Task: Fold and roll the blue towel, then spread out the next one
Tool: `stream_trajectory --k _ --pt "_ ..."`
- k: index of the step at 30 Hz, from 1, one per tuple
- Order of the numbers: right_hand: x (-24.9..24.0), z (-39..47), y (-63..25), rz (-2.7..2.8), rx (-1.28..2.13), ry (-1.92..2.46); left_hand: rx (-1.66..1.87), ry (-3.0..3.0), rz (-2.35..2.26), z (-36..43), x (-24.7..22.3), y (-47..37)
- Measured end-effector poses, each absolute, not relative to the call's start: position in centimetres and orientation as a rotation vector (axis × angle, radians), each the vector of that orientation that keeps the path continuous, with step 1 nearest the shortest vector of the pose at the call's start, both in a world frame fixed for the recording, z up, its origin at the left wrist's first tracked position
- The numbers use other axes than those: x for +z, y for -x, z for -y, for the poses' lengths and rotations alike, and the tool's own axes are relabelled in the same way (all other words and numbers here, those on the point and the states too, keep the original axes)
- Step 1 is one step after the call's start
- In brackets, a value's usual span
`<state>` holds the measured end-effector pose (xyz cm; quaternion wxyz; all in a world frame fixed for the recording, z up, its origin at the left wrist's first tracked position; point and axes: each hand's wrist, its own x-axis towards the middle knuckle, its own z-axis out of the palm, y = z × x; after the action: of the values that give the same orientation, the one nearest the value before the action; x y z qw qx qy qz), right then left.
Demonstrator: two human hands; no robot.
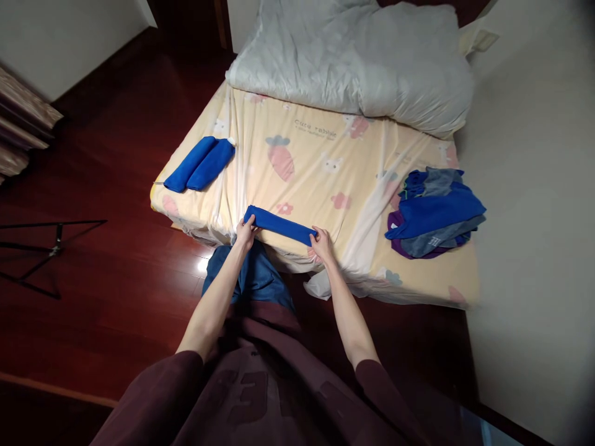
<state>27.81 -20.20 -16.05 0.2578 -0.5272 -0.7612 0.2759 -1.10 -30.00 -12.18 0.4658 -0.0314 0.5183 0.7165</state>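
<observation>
While the left hand [246, 231] and right hand [320, 244] both have their grip closed on a folded blue strip [281, 225] over the bed [311, 176]'s near edge, 2 blue rolls [205, 166] look done, clothes pile [439, 214] probably isn't.

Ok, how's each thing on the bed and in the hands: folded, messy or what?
Blue cloth: folded narrow, left hand and right hand holding its ends
Blue bundles: rolled or folded, side by side
Clothes pile: loosely heaped
Grey quilt: rumpled
Patterned sheet: wrinkled
</observation>
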Motion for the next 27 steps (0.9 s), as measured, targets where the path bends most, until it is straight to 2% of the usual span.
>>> stream_trajectory --k 9,17,22,27 --pt "-14.6 19.0 -27.4 2.342 0.791 1.410 1.786 -0.272 -1.327 29.4 -7.9 1.5" --pt "-12.6 20.2 -24.0 2.307 0.834 1.414 1.752 -0.606 -1.361 29.0 -2.9 3.6" --pt "-11.8 20.2 -19.1 2.328 0.870 1.345 1.709 -0.965 -1.368 28.5 1.2 6.3" --pt "-11.5 20.3 -10.4 2.353 0.963 1.172 1.625 -1.319 -1.406 27.7 5.8 9.9"
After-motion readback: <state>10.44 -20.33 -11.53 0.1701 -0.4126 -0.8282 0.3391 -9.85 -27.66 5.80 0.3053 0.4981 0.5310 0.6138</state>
